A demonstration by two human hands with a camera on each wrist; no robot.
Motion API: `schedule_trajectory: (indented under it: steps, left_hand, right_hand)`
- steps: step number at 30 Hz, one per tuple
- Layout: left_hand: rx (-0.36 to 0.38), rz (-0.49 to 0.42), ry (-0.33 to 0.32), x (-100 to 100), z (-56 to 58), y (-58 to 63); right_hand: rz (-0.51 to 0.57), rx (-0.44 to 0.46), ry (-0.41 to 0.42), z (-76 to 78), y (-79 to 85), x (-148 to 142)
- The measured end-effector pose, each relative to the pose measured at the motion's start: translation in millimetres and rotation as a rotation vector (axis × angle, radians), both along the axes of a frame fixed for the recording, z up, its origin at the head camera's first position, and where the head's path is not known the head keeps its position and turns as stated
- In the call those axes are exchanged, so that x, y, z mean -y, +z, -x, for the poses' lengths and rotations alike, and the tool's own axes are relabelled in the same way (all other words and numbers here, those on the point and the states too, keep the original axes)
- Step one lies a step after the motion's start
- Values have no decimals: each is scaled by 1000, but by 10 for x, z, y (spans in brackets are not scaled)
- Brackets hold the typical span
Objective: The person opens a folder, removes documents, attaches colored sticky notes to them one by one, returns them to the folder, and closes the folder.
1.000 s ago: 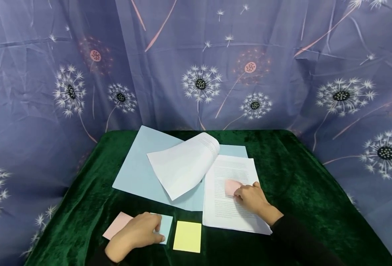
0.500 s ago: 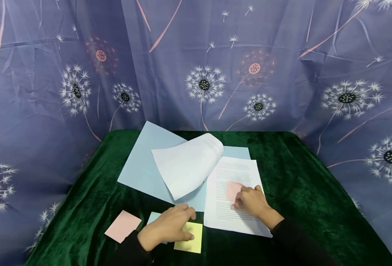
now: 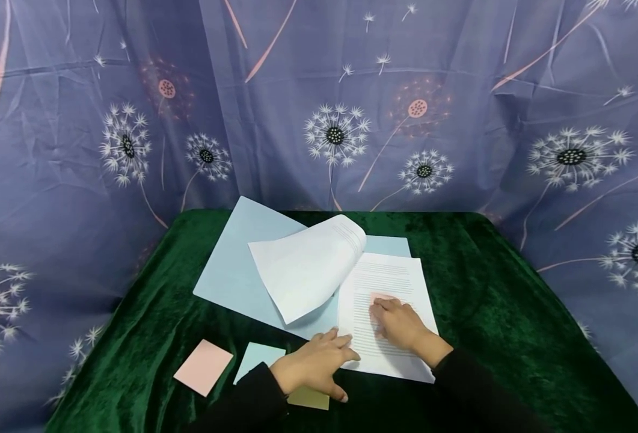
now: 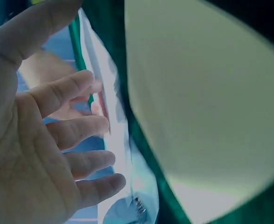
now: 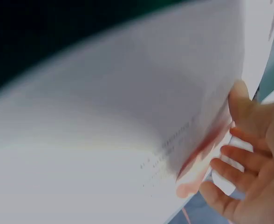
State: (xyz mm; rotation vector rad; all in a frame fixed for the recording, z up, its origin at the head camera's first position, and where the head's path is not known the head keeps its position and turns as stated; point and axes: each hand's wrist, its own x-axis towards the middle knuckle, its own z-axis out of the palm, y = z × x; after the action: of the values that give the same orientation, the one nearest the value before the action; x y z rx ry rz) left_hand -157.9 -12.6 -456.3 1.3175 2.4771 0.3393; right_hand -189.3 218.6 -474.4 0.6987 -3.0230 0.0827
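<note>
In the head view my right hand [image 3: 400, 325] lies over a pink sticky note [image 3: 379, 296] on the printed page [image 3: 389, 364], its fingers covering most of the note. The right wrist view shows this hand's fingers [image 5: 242, 161] loosely extended beside the reddish note [image 5: 204, 144], with the thumb near the paper. My left hand [image 3: 319, 364], fingers spread, is at the stack's lower left corner, partly above a yellow sticky-note pad [image 3: 309, 398]. Nothing is held in it; its palm and extended fingers show in the left wrist view. Whether it touches the paper, I cannot tell.
A light blue folder [image 3: 232, 258] lies open under the papers. Turned-over sheets [image 3: 302, 264] curl across its left side. Near the front are a pale blue sticky-note pad [image 3: 258, 356] and a pink pad [image 3: 204, 368] on green velvet cloth [image 3: 492, 313]. A dandelion-patterned curtain [image 3: 275, 120] stands behind.
My left hand has moved right from the blue pad, past the yellow pad, to the page's corner. My right hand has gone from pinching the pink note's edge to lying over it.
</note>
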Motion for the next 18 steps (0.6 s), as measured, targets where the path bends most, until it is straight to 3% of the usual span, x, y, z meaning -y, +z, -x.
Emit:
schedule_trajectory:
  steps: [7,12,18]
  left_hand:
    - [-3,64,-28,-131,8,-103]
    - [-57,74,-56,-165,32,-90]
    - [-65,116,-49,-175,46,-74]
  right_hand:
    - [-51,160,68,78,42,-32]
    - [-52,255,42,135,77,-36]
    - [-34,324,22,184,67,-33]
